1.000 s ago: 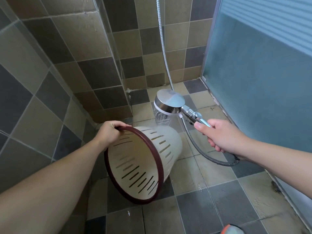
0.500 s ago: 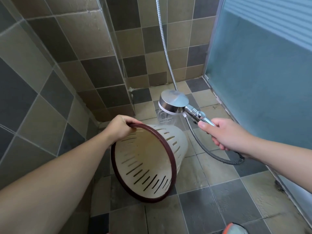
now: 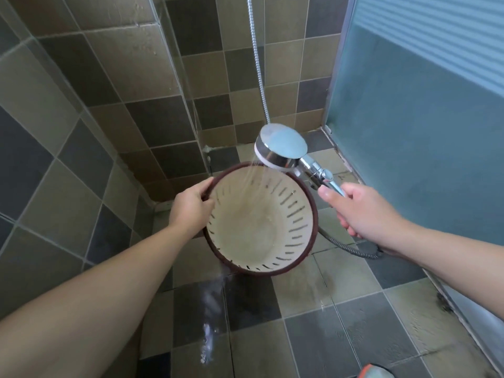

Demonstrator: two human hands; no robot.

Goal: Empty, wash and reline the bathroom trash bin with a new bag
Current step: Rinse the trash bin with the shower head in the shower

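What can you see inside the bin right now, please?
Water from the shower head streams into the bin and wets its cream base. No bag or rubbish shows. The left hand covers part of the rim.

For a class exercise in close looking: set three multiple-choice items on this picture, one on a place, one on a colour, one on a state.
1. Where does the left hand grip the bin?
A. its rim
B. its base
C. a side handle

2. What colour is the bin's rim?
A. green
B. dark red
C. yellow

3. What is the shower head in the right hand doing?
A. hanging on the wall
B. lying on the floor
C. spraying into the bin

Key: 1 A, fingers curl over the rim; 2 B, a dark red band rings the cream bin; 3 C, water streams into the bin's mouth.
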